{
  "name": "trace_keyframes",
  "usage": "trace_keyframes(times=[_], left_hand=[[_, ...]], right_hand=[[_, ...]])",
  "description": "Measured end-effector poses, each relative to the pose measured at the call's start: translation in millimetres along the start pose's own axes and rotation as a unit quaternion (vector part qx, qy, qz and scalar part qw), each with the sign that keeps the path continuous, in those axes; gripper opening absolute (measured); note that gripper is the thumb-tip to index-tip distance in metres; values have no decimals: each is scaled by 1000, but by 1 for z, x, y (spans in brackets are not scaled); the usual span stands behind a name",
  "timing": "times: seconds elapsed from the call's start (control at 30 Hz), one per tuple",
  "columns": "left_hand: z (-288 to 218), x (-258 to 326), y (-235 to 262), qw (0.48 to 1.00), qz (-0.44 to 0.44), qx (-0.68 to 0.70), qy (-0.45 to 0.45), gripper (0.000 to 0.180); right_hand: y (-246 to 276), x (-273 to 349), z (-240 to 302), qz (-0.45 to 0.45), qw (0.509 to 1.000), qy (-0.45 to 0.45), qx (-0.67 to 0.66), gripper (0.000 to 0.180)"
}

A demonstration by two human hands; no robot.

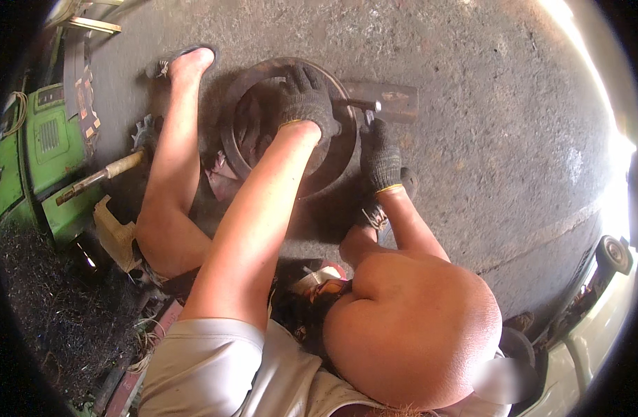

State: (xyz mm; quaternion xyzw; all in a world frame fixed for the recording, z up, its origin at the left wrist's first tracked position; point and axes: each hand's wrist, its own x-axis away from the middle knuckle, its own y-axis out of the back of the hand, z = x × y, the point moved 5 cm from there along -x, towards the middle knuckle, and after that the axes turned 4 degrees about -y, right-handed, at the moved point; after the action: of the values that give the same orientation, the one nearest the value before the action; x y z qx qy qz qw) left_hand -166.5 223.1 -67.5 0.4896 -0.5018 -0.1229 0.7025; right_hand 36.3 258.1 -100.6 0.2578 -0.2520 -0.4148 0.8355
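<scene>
My left hand (305, 104), in a dark grey knitted glove, reaches over a large round metal ring (233, 142) on the floor. Its fingers are spread and lie over the inner round metal part (317, 161); their tips are partly hidden. My right hand (383, 156), gloved alike, is closed around the handle of a hammer (362, 105). The hammer's head is at the ring's right edge, its shiny face pointing right; I cannot tell if it touches the ring. A flat brown metal plate (400, 104) lies behind the hammer, partly under the ring.
My bare legs bracket the ring, with a sandalled foot (194, 61) far left. A rod with a worn shaft (103, 175) and a green machine (51, 139) stand left, above dark metal shavings (62, 313). On the right is a small wheel (615, 254) beside a pale panel.
</scene>
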Motion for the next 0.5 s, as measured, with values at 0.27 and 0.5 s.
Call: trace_keyframes(times=[0.27,0.5], left_hand=[[1,-1,2,1000,-28,6,-4,117],[-1,0,-2,1000,8,-15,3,108]], right_hand=[[-9,-3,6,-35,999,26,31,30],[-10,1,10,-38,999,0,34,27]])
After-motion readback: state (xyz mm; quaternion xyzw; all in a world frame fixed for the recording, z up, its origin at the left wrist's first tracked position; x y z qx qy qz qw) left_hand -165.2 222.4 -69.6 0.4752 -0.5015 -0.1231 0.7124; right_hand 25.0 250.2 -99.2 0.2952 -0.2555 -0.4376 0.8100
